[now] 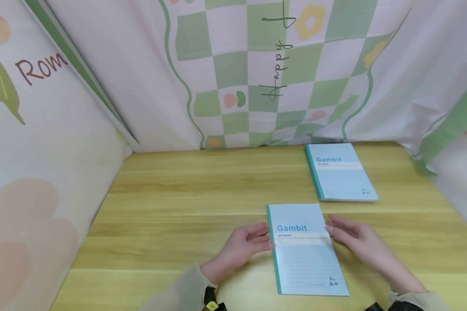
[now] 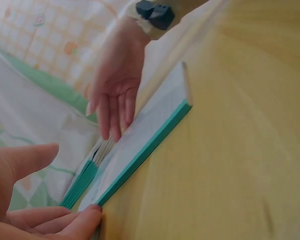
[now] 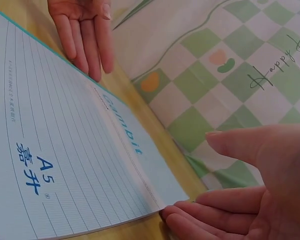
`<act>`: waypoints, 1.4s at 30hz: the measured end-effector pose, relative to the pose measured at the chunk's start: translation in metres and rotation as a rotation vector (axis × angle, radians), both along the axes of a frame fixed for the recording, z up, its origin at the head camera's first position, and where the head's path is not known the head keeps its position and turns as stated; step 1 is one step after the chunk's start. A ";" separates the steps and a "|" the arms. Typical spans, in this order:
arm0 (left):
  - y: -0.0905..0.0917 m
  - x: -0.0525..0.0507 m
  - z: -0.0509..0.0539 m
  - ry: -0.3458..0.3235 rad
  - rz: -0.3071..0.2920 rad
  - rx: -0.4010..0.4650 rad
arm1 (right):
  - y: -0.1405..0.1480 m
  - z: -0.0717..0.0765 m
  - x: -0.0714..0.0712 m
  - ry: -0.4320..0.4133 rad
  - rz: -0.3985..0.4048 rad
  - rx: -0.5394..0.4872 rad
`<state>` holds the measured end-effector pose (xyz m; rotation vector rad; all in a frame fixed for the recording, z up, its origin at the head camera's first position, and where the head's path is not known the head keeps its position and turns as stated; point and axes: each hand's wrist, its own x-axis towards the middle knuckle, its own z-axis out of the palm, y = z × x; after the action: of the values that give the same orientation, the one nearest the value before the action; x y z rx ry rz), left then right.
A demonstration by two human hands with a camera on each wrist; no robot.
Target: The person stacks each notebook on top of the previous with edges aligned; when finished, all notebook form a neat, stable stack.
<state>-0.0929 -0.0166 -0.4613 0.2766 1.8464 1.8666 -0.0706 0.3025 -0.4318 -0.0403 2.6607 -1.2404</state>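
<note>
A pale blue Gambit notebook (image 1: 303,259) with a teal spine lies flat on the wooden table, cover up, between two hands. My left hand (image 1: 239,248) is at its spine side, fingers extended and the fingertips touching the edge; its thumb stands apart from the book in the left wrist view. Along the opposite edge, my right hand (image 1: 359,242) has its fingers fairly straight, with fingertips against the notebook's side. The right wrist view shows its thumb raised away from the cover. Neither hand grips the notebook.
Farther back on the right lies a stack of matching notebooks (image 1: 342,172), its several teal spines (image 2: 82,185) visible in the left wrist view. The wooden table (image 1: 187,194) meets a checked curtain (image 1: 264,77) behind and a printed curtain (image 1: 43,151) at left.
</note>
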 end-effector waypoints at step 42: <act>0.019 -0.025 -0.007 -0.111 0.170 0.162 | 0.001 -0.005 -0.002 -0.140 -0.128 -0.140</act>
<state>-0.1176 0.0029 -0.4681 0.0700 1.6931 2.1071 -0.0725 0.3033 -0.4365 0.1915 2.4870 -1.4114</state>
